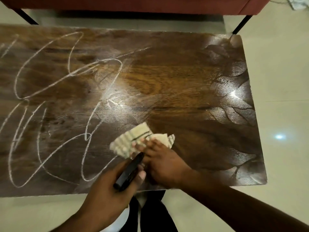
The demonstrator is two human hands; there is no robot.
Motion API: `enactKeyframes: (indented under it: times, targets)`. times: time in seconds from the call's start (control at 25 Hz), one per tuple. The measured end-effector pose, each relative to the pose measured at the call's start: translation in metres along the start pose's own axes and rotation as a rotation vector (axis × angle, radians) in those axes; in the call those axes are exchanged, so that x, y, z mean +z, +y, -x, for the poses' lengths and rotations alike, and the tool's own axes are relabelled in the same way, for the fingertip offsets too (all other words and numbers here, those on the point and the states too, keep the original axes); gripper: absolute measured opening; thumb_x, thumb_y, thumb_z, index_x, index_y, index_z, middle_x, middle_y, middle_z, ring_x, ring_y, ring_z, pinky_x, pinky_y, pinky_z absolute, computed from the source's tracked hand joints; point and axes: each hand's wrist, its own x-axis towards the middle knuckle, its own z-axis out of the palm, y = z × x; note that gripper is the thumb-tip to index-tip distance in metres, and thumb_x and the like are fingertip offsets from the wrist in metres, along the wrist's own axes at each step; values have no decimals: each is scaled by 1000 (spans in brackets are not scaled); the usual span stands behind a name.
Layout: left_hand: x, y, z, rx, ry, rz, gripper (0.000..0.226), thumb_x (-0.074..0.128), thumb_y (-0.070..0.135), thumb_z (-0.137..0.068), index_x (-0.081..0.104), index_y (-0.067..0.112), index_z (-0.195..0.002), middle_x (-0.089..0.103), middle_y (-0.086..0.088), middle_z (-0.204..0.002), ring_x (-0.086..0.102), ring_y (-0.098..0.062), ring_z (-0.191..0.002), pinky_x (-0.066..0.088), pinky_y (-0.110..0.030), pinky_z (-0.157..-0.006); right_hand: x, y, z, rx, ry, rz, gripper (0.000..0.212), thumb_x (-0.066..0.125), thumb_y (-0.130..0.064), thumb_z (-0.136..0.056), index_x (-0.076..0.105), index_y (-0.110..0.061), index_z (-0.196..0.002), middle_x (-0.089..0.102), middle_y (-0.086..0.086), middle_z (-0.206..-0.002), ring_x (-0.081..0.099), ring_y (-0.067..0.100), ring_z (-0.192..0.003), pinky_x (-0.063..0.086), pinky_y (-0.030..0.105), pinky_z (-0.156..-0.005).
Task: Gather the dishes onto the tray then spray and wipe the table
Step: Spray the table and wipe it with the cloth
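A dark wooden table (175, 77) fills the view, with looping white streaks of cleaner across its left half and wiped smears on its right side. My right hand (164, 162) presses a crumpled cream cloth with dark stripes (133, 141) flat on the table near the front edge. Just left of it, my left hand (107, 196) grips a slim black object (129, 171), its tip pointing toward the cloth. No dishes or tray are in view.
A red sofa (150, 4) with black metal legs stands beyond the table's far edge. Pale glossy floor tiles (284, 114) surround the table. My dark trousers (150, 215) show below the front edge.
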Motion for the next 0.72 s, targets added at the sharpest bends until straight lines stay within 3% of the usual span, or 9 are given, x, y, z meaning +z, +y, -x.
enactKeyframes:
  times: [0.08, 0.12, 0.28, 0.36, 0.4, 0.48, 0.56, 0.64, 0.72]
  targets:
    - [-2, 6, 0, 30, 3, 19, 33, 71, 56, -73, 69, 66, -104, 79, 15, -79, 67, 3, -58, 54, -31, -73, -10, 29, 5, -269, -66, 44, 48, 52, -31, -106, 53, -25, -153, 47, 3, -165, 36, 28, -158, 27, 47, -129]
    - [-4, 8, 1, 35, 5, 47, 30, 72, 52, -75, 71, 61, -103, 79, 13, -80, 67, 3, -58, 53, -30, -74, -22, 56, 4, -192, -32, 66, 48, 47, -34, -109, 50, -27, -156, 45, 2, -167, 37, 26, -156, 29, 46, -128]
    - [-13, 3, 5, 2, 47, 107, 21, 73, 52, -75, 76, 57, -95, 81, 6, -88, 66, -2, -55, 56, -33, -73, -81, 188, -1, 701, 308, -31, 54, 42, -31, -109, 43, -16, -161, 37, 14, -170, 35, 35, -156, 27, 47, -129]
    - [-14, 2, 1, -12, 74, 94, 14, 73, 51, -79, 75, 54, -93, 77, 1, -74, 66, -9, -51, 58, -28, -66, -98, 199, -21, 997, 446, -102, 57, 41, -27, -106, 42, -12, -161, 39, 19, -167, 37, 39, -154, 28, 50, -128]
    - [-14, 3, -2, -10, 96, 83, 12, 73, 49, -82, 76, 49, -94, 75, 0, -67, 66, -12, -50, 58, -24, -62, -96, 181, -36, 1039, 484, -138, 57, 41, -26, -105, 42, -12, -161, 41, 20, -166, 38, 40, -153, 28, 50, -128]
    - [-11, 9, -8, 6, 123, 68, 11, 72, 47, -87, 76, 43, -96, 73, 2, -62, 68, -14, -49, 55, -17, -57, -73, 124, -61, 841, 451, -142, 59, 46, -21, -102, 45, -11, -159, 46, 20, -163, 41, 40, -151, 29, 51, -127]
    - [-8, 14, -13, 29, 135, 56, 8, 72, 46, -89, 75, 47, -96, 72, 5, -59, 68, -13, -49, 52, -15, -55, -38, 48, -65, 469, 286, -102, 63, 56, -18, -97, 48, -13, -159, 44, 15, -166, 36, 34, -155, 29, 53, -127]
    - [-6, 17, -14, 76, 161, 42, 12, 72, 43, -92, 74, 47, -102, 71, 7, -56, 67, -11, -47, 51, -14, -53, -4, -11, -36, 140, 151, -26, 60, 70, -23, -92, 59, -19, -151, 49, 9, -163, 36, 30, -154, 34, 51, -126]
    - [-6, 16, -11, 108, 183, 36, 15, 73, 37, -92, 76, 34, -106, 70, 4, -54, 64, -11, -44, 50, -14, -51, 20, -37, 21, -37, 99, -6, 52, 71, -27, -93, 64, -24, -144, 54, 3, -160, 40, 28, -150, 31, 44, -127]
